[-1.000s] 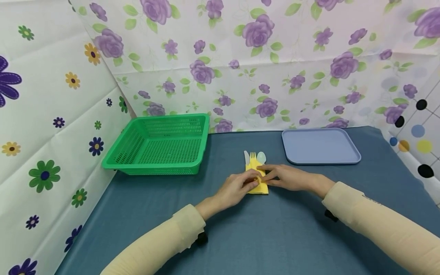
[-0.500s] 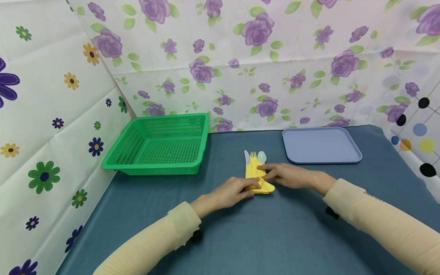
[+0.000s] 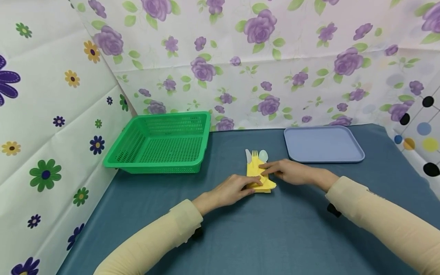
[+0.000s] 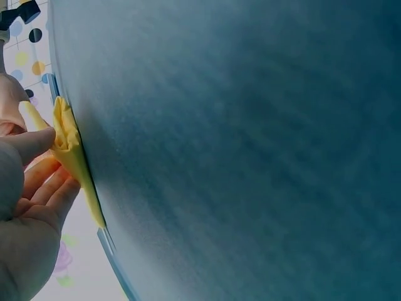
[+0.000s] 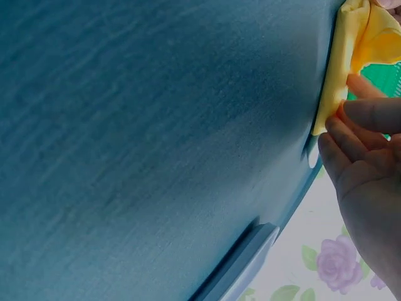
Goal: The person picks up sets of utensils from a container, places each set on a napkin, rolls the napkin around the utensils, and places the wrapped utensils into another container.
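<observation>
Fingers point(image 3: 270, 165) from both hands on a yellow paper napkin point(image 3: 253, 170)

So the left hand point(image 3: 229, 191) has its fingers loosely extended, pressing the folded lower part, thumb held apart. Right hand point(image 3: 289, 172) has its fingers a bit spread, tips touching the napkin's right side. Pale knife point(image 3: 248, 156), yellow fork point(image 3: 254, 153) and pale spoon point(image 3: 263, 156) poke out the top. It's all lying on a blue tablecloth point(image 3: 275, 236), between a green plastic basket point(image 3: 161, 168) and a light-blue tray point(image 3: 323, 145).

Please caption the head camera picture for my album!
Left hand and right hand touch a yellow napkin; knife, fork and spoon poke out.
</observation>
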Demonstrator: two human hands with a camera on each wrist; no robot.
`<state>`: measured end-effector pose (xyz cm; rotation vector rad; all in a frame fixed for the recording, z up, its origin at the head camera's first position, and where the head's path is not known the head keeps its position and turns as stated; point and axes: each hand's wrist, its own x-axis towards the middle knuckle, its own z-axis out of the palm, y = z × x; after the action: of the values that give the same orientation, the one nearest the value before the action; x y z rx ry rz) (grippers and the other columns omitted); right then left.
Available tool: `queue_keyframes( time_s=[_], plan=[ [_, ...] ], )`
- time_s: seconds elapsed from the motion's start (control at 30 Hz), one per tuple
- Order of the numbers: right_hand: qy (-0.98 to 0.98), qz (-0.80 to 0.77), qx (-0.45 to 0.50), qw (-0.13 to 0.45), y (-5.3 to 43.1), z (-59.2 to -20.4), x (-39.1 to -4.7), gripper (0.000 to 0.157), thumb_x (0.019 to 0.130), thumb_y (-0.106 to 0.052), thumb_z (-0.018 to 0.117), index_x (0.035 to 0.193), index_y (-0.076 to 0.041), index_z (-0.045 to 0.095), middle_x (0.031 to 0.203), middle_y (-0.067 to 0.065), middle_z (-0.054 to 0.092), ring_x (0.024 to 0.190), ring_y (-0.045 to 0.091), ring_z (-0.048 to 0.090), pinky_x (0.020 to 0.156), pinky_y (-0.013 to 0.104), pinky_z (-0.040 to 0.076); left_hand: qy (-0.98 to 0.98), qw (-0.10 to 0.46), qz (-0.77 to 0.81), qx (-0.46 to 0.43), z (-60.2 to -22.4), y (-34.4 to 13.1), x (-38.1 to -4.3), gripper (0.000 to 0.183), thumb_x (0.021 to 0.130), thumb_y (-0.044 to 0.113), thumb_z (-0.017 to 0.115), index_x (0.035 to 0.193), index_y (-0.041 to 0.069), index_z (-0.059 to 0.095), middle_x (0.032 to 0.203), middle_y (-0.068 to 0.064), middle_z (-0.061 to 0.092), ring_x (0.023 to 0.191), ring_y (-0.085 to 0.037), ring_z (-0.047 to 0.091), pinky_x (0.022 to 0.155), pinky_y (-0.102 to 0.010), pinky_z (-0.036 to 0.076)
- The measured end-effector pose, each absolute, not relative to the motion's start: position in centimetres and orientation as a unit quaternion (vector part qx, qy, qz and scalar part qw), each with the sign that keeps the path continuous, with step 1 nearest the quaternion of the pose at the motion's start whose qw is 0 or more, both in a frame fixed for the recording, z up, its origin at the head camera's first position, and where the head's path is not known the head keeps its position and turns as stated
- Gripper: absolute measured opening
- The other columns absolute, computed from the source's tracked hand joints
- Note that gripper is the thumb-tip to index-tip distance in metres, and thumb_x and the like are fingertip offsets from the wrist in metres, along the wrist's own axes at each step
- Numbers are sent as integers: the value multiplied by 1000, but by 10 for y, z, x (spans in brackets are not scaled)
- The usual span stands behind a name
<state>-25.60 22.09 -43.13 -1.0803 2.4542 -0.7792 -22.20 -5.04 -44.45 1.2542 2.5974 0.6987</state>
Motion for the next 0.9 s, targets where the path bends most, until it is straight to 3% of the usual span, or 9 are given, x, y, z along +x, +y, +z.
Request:
queue_keyframes(
  time_s=[0.13,0.37,0.43,0.6,0.67,0.77,0.9],
  plan=[
    [867,-274,-383,166,222,-432,-258,52,103,15,43,149,-3,57,158,15,48,106,27,61,78,35,45,874,92,231,418,-443,-50,-223,34,106,21,65,140,23,67,151,1,57,120,-12,66,97,-25,54],
    [873,-241,-396,153,220,-432,-258,46,106,8,47,150,-3,55,158,14,48,134,36,56,97,44,51,871,82,191,445,-441,-48,-224,36,111,27,55,145,20,64,156,0,52,134,-14,58,109,-31,49],
    [873,-241,-393,156,220,-432,-257,45,107,6,48,150,-3,55,159,14,47,131,36,58,94,43,51,871,82,174,452,-441,-47,-224,38,112,31,51,146,21,63,158,0,50,140,-14,52,113,-33,46],
    [866,-265,-385,176,221,-432,-257,42,110,-8,53,152,-1,52,161,16,44,141,42,47,110,57,45,871,73,140,465,-441,-45,-224,39,112,32,50,148,21,60,160,0,47,145,-13,46,116,-35,43],
    [865,-272,-379,187,221,-432,-257,46,110,-18,56,153,-2,51,162,15,42,149,42,37,116,61,37,871,66,128,470,-441,-45,-224,39,112,31,51,149,21,60,160,-1,47,145,-14,47,115,-35,44],
    [864,-273,-372,200,221,-433,-257,55,108,-32,60,155,-5,50,164,12,40,151,40,33,118,62,34,874,59,117,468,-442,-43,-224,39,112,31,51,149,21,60,160,-1,47,142,-16,51,114,-35,46],
    [865,-273,-368,204,222,-433,-257,61,106,-38,62,156,-6,48,165,11,38,152,39,32,118,62,33,876,62,118,463,-442,-42,-224,40,113,33,48,149,22,60,160,0,47,142,-16,51,114,-36,46]
  ],
)
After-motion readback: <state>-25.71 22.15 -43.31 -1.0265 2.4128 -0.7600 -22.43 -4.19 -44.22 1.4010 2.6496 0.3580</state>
